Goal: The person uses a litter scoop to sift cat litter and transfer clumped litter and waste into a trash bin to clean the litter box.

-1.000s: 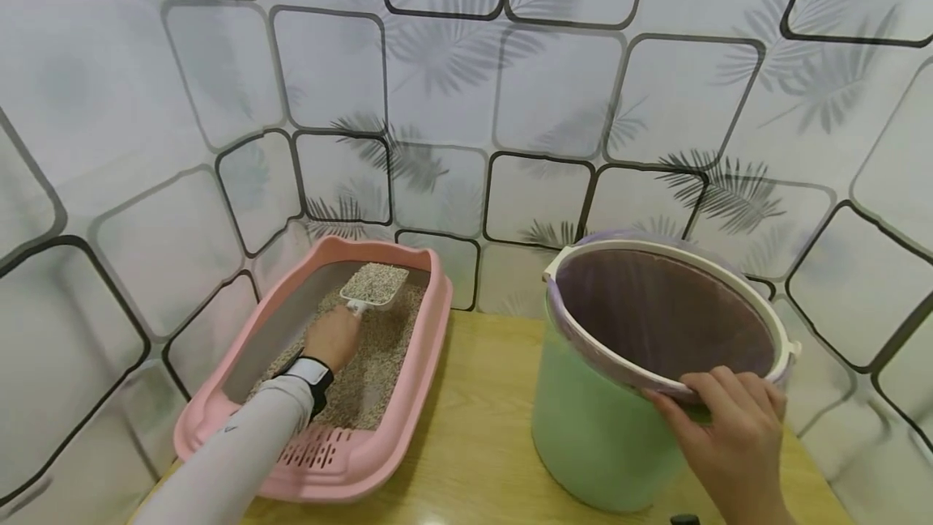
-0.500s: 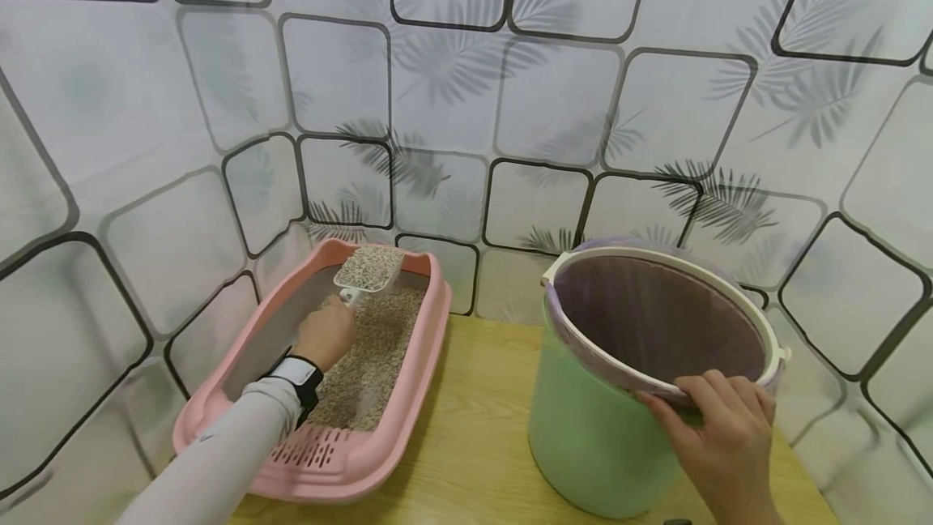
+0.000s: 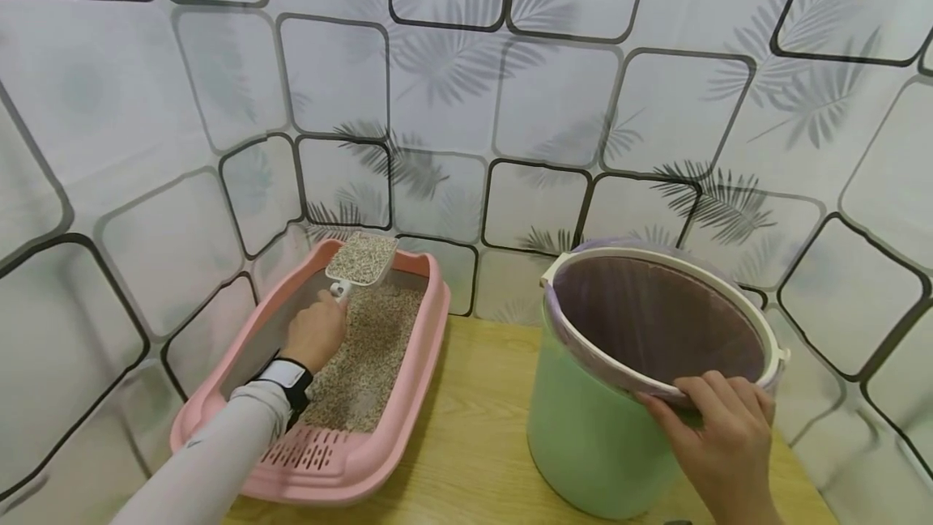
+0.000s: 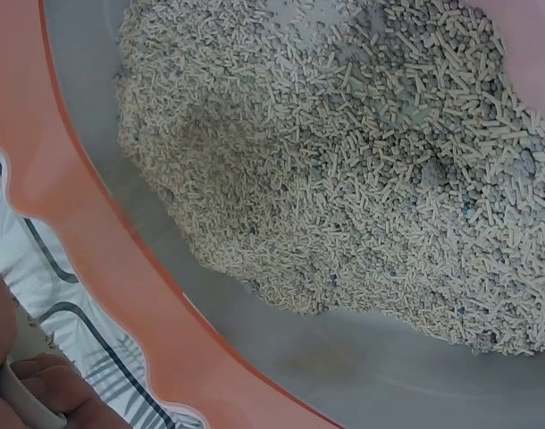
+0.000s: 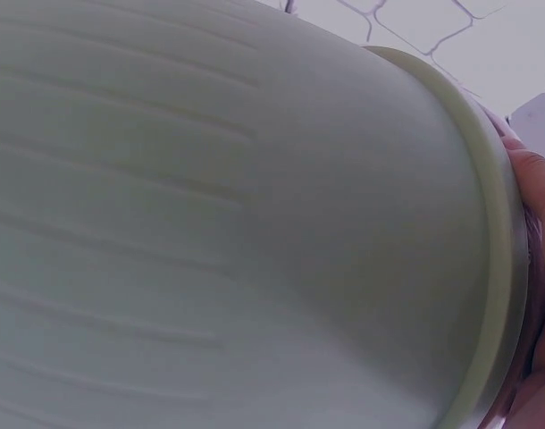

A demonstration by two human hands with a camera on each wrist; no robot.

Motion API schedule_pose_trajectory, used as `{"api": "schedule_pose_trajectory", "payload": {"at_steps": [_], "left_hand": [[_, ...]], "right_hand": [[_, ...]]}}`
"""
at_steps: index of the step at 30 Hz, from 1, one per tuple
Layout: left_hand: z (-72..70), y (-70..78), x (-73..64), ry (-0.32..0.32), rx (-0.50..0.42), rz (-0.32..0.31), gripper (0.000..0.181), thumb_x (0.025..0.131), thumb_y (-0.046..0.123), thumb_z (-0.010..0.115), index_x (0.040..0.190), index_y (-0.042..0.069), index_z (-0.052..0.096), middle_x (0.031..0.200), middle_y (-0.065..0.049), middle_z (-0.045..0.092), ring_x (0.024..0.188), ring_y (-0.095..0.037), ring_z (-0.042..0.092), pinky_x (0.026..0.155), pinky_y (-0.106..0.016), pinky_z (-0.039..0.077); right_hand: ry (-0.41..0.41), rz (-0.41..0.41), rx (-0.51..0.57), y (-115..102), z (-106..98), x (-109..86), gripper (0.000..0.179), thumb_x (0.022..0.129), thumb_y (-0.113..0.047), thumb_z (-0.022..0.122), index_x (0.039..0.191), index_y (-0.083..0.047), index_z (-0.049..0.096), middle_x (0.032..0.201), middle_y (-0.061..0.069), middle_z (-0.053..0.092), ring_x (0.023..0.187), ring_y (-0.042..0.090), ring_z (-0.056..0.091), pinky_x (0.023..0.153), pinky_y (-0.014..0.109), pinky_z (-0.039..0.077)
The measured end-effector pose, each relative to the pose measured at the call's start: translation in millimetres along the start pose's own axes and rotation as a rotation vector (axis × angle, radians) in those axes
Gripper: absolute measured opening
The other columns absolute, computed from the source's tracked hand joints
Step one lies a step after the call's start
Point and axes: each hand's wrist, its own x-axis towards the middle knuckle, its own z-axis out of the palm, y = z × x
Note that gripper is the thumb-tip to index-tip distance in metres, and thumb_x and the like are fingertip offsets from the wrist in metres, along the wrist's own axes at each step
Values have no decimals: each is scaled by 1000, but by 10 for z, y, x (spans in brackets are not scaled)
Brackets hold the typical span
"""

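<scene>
My left hand (image 3: 317, 332) grips the handle of a white litter scoop (image 3: 362, 258) heaped with pellet litter. The scoop is above the far end of a pink litter box (image 3: 426, 379), whose floor is covered in beige and grey litter (image 4: 344, 179). In the left wrist view, the fingers (image 4: 54, 389) curl round the handle at the lower left corner. On the right, my right hand (image 3: 729, 436) holds the near rim of a green bin (image 3: 598, 428), thumb outside and fingers over the edge. A purple liner bag (image 3: 557, 310) is folded over the rim under a cream ring (image 3: 619, 359).
Both containers stand on a yellow wood-grain tabletop (image 3: 481, 411), with a strip of it between them. Behind and at both sides is a pale wall covering (image 3: 437, 104) with rounded squares and leaf prints. A dark object (image 3: 678, 522) just shows at the bottom edge.
The left hand has raised the loaded scoop and drawn it slightly to the left, up to the box's far rim in the head view. The right hand keeps its hold on the bin rim.
</scene>
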Motion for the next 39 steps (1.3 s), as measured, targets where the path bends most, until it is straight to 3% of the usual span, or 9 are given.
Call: {"api": "schedule_pose_trajectory", "payload": {"at_steps": [5, 20, 32, 36, 39], "left_hand": [[-16, -16, 41, 22, -3, 10, 37, 102, 23, 46, 76, -2, 41, 54, -19, 52, 44, -38, 56, 39, -48, 42], [-118, -33, 100, -45, -63, -59, 37, 104, 27, 39, 84, -4, 41, 62, -25, 56, 53, -44, 58, 46, -52, 42], [-151, -63, 89, 18, -13, -20, 37, 103, 24, 42, 81, -6, 44, 59, -24, 55, 48, -43, 57, 43, -51, 43], [-169, -71, 91, -23, -17, -28, 39, 104, 25, 41, 82, -7, 44, 59, -23, 54, 48, -42, 56, 42, -50, 42], [-187, -75, 93, -93, -44, -45, 39, 104, 26, 37, 84, -7, 43, 61, -22, 53, 48, -39, 56, 42, -48, 41]], "right_hand": [[11, 1, 5, -2, 4, 27, 65, 88, -62, 56, 68, 0, 61, 61, 7, 50, 65, 25, 38, 72, 37, 23], [-8, 15, 7, 6, -3, 8, 65, 88, -62, 56, 68, 0, 62, 62, 7, 52, 66, 25, 39, 73, 37, 23], [-49, 30, -6, 27, -14, -16, 66, 88, -64, 54, 70, -1, 63, 64, 7, 53, 67, 24, 39, 74, 37, 23], [-49, 33, -5, 30, -13, -20, 65, 88, -64, 55, 70, -1, 63, 64, 7, 53, 68, 25, 39, 74, 37, 23], [-45, 33, -1, 32, -13, -19, 66, 88, -64, 55, 70, -1, 63, 64, 7, 53, 68, 25, 39, 74, 37, 23]]}}
